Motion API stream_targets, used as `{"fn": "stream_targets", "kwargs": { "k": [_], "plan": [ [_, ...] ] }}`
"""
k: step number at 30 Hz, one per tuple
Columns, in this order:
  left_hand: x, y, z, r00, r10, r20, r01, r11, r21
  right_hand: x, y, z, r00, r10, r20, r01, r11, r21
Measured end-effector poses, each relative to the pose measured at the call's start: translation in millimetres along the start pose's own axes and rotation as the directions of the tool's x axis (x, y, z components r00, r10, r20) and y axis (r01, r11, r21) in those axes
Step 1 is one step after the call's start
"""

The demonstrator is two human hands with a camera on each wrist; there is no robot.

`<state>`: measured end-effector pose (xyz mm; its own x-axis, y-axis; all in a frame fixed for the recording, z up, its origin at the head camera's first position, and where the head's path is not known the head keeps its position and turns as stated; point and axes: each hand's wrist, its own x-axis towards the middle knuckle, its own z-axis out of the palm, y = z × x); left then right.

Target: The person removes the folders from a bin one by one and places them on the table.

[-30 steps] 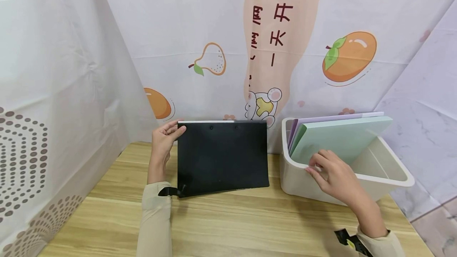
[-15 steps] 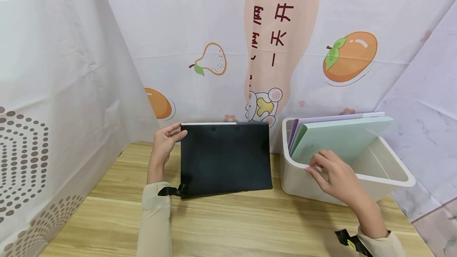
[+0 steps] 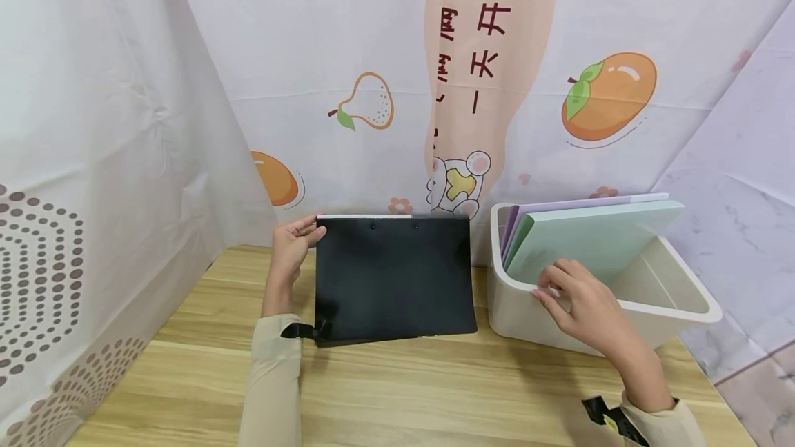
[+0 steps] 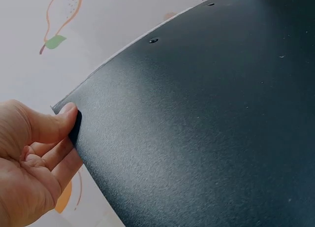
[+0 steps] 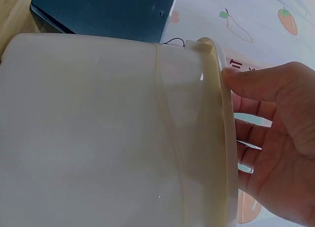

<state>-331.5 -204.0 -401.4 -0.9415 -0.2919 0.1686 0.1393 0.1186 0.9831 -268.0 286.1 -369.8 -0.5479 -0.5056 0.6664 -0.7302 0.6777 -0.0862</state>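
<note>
A black file folder (image 3: 394,278) stands on its long edge left of the bin, a white strip showing along its top and two small rivets near that edge. My left hand (image 3: 292,247) pinches its upper left corner, thumb on the front face, fingers behind, as the left wrist view of the folder (image 4: 187,113) also shows. On the right, my right hand (image 3: 577,302) grips the near rim of a white plastic bin (image 3: 528,319). In the right wrist view the thumb lies on the rim (image 5: 226,113) and the fingers reach over to the inner side.
Inside the bin, a mint green folder (image 3: 596,240) and a purple folder (image 3: 577,207) lean at the left and back. A printed cloth (image 3: 279,40) hangs behind the wooden table (image 3: 397,392). Another patterned cloth (image 3: 112,157) covers the left side.
My left hand and the black folder have shifted slightly to the right, nearer the bin. My right hand stays on the bin's rim, and the bin has not visibly moved.
</note>
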Motion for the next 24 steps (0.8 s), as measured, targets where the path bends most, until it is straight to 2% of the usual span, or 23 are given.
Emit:
{"fn": "stream_targets", "kwargs": {
  "k": [7, 17, 24],
  "plan": [
    [2.1, -3.8, 5.6, 0.999, -0.043, -0.008, 0.043, 0.999, 0.005, 0.4, 0, 0, 1.000, -0.004, -0.003, 0.004, 1.000, -0.001],
    [3.7, -8.8, 17.7, 0.998, -0.047, 0.028, 0.046, 0.998, 0.041, 0.5, 0, 0, 1.000, 0.002, -0.004, -0.002, 1.000, 0.000],
    [6.2, -16.0, 26.7, 0.999, -0.044, -0.024, 0.045, 0.998, 0.052, 0.5, -1, -1, 1.000, 0.012, 0.005, -0.012, 1.000, -0.003]
  ]
}}
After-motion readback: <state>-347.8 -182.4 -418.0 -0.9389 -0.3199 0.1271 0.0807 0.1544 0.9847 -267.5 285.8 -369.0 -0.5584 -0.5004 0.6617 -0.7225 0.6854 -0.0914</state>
